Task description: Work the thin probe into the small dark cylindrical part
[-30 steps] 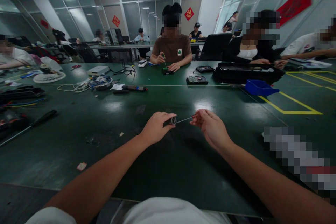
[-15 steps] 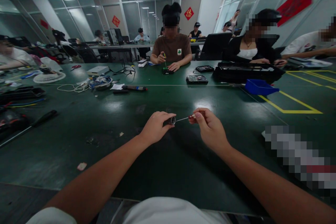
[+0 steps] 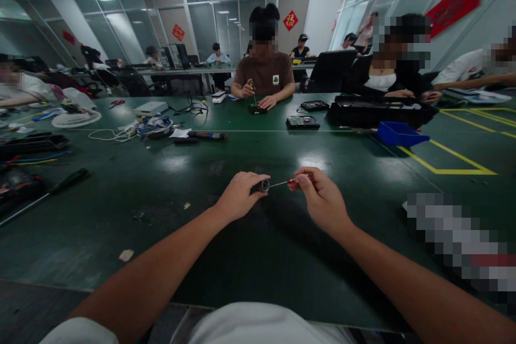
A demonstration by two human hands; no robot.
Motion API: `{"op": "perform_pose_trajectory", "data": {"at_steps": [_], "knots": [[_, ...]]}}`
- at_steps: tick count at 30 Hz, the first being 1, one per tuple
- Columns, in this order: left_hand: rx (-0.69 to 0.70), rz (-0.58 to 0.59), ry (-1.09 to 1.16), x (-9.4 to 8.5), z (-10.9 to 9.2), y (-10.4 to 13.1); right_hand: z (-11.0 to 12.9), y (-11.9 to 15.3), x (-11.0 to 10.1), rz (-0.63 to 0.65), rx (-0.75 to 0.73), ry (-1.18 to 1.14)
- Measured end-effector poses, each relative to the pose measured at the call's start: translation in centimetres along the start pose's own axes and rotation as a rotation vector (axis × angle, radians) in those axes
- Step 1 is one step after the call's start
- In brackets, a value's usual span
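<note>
Between the thumb and fingers of my left hand [image 3: 241, 195] is a small dark cylindrical part [image 3: 265, 185], its round end turned toward the right. My right hand [image 3: 323, 193] grips a screwdriver [image 3: 293, 180] by its reddish handle. The thin metal shaft points left and its tip meets the round end of the part, or lies just in front of it; the exact contact is too small to tell. Both hands are above the green table [image 3: 242, 269], near its middle.
A long screwdriver [image 3: 68, 180] lies at the left. Further back are a cable bundle [image 3: 155, 125], a dark tool [image 3: 207, 135], an opened device [image 3: 302, 122] and a blue tray [image 3: 401, 133]. A pixelated object [image 3: 455, 236] lies at right. Across the table, a person [image 3: 264, 72] works.
My right hand has turned slightly around the screwdriver handle, and the shaft sits at a slightly different angle. My left hand holds the part in nearly the same place.
</note>
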State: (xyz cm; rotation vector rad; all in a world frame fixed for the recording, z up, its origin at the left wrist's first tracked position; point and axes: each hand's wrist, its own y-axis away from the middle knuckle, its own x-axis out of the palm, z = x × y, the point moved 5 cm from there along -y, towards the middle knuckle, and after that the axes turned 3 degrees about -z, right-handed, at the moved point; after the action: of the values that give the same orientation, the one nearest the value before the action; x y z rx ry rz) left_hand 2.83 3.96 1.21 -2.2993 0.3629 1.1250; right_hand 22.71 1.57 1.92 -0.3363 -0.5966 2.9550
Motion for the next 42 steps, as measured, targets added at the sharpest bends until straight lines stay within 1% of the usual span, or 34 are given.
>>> {"op": "perform_pose_trajectory", "data": {"at_steps": [4, 8, 10, 13, 15, 18, 24, 28, 31, 37, 42], "knots": [[0.010, 0.003, -0.005, 0.0, -0.1, 0.0, 0.5, 0.3, 0.0, 0.007, -0.033, 0.043], [0.023, -0.040, -0.001, -0.2, 0.0, 0.1, 1.4, 0.6, 0.0, 0.000, -0.071, 0.167], [0.023, -0.048, 0.006, -0.2, 0.1, 0.1, 1.8, 0.7, 0.1, 0.012, -0.097, 0.189], [0.024, -0.019, 0.014, -0.1, 0.0, 0.0, 1.9, 0.8, 0.2, 0.033, -0.121, 0.184], [0.024, -0.008, 0.014, 0.0, 0.0, 0.0, 1.9, 0.8, 0.1, 0.023, -0.121, 0.190], [0.024, -0.018, 0.016, 0.0, 0.1, 0.0, 1.8, 0.7, 0.0, -0.009, -0.125, 0.217], [0.025, -0.032, 0.023, 0.1, 0.4, 0.1, 1.5, 0.6, 0.1, 0.004, -0.076, 0.155], [0.013, -0.041, 0.026, 0.0, 0.4, 0.1, 1.5, 0.7, 0.1, 0.006, -0.088, 0.182], [0.007, -0.035, 0.027, -0.1, 0.2, 0.1, 1.3, 0.7, 0.2, 0.018, -0.080, 0.138], [-0.004, -0.035, 0.006, -0.4, 0.0, 0.0, 1.7, 0.7, 0.0, -0.007, -0.087, 0.178], [0.003, -0.034, 0.009, -0.3, 0.1, 0.0, 1.9, 0.7, -0.4, -0.043, -0.091, 0.148]]}}
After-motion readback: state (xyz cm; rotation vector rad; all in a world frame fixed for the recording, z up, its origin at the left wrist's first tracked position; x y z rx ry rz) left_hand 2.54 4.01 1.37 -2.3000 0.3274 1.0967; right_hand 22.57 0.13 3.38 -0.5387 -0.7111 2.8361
